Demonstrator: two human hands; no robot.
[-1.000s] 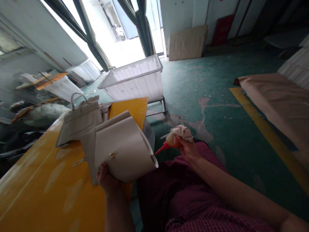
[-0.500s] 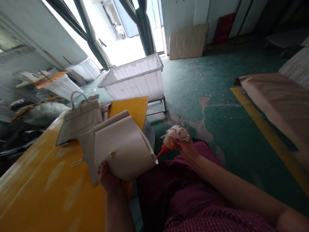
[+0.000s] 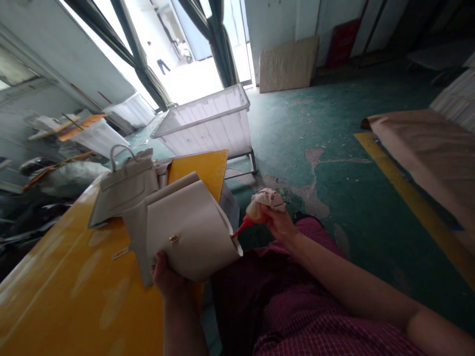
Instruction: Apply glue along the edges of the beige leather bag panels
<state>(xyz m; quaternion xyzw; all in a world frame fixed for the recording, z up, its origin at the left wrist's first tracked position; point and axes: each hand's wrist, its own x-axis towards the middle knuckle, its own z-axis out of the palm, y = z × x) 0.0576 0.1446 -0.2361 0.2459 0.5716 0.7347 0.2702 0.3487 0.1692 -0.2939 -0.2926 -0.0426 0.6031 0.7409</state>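
A beige leather bag piece point(image 3: 196, 222) with a small gold clasp point(image 3: 174, 239) is folded over at the table's edge. My left hand point(image 3: 166, 277) grips its lower left edge, thumb on top and the other fingers hidden beneath. In my right hand point(image 3: 276, 220) is a squeeze bottle point(image 3: 256, 211) with a red nozzle, its upper part wrapped in pale material. The nozzle tip meets the open right-hand edge of the piece, between its layers. Behind it on the table lies a beige handbag point(image 3: 126, 183) with a looped handle.
The yellow table point(image 3: 74, 291) runs along my left, with a small flat metal-looking strip point(image 3: 120, 253) on it. Beyond stands a white plastic bin point(image 3: 208, 126) on a metal frame. Brown sheeting point(image 3: 419, 148) covers a low stack at right. A person point(image 3: 162, 62) is outside the doorway.
My right hand has moved the bottle slightly left and up, so the nozzle tip sits farther up the piece's right edge. A person has come into view outside the doorway.
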